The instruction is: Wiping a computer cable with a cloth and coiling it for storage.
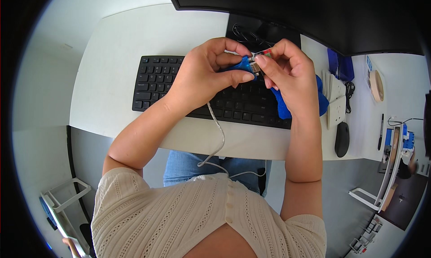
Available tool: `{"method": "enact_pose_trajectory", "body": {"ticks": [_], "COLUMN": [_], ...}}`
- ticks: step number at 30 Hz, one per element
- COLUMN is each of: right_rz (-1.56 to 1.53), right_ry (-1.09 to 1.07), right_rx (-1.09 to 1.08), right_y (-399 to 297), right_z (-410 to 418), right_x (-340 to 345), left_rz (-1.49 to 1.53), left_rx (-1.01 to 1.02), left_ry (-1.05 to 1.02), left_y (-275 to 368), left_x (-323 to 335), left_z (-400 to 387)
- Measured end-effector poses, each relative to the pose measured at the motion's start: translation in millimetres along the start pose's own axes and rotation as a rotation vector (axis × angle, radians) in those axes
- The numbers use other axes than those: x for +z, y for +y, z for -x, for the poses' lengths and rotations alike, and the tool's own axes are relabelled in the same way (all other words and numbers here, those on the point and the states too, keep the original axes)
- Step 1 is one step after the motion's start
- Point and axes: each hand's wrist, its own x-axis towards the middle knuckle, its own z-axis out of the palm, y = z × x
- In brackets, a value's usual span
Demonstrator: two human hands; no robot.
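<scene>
My left hand (208,67) grips a blue translucent cable connector (245,66) with a metal plug at its end. A pale braided cable (220,133) hangs below this hand and curves over my lap. Close against the plug, my right hand (286,66) pinches a small part with red and dark areas (266,53); its kind is unclear, and whether the two pieces are joined cannot be told. Both hands are above a black keyboard (155,86). Behind my right wrist lies a blue cloth (284,104), partly hidden.
A black monitor (303,15) spans the desk's back. To the right are white socket plates (336,106), a black mouse (342,140), a blue bin (340,66), a tape roll (376,86) and a pen (380,131). Other people are partly visible at both lower sides.
</scene>
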Motion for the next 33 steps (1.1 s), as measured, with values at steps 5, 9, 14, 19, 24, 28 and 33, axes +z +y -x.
{"method": "enact_pose_trajectory", "body": {"ticks": [5,9,14,19,24,28,33], "right_rz": [-0.009,0.047,0.109,0.039,-0.100,-0.129,-0.134], "right_ry": [-0.005,0.039,0.089,0.236,0.338,0.325,0.278], "right_rx": [0.025,0.011,-0.013,-0.091,-0.089,-0.121,-0.202], "right_y": [0,-2,-2,0,1,0,-1], "right_z": [-1,2,1,-2,-6,-5,-2], "right_x": [0,5,4,-4,-13,-6,-6], "left_rz": [0.007,0.054,0.017,0.143,-0.427,-0.304,0.139], "left_rx": [-0.031,-0.017,-0.090,-0.140,0.346,0.361,-0.028], "left_ry": [0.003,-0.006,-0.055,-0.071,0.029,0.000,-0.348], "left_y": [2,0,3,0,-11,-15,-7], "left_x": [0,-1,-1,-3,-1,-2,-7], "left_z": [1,-1,-2,-2,-4,-4,-3]}}
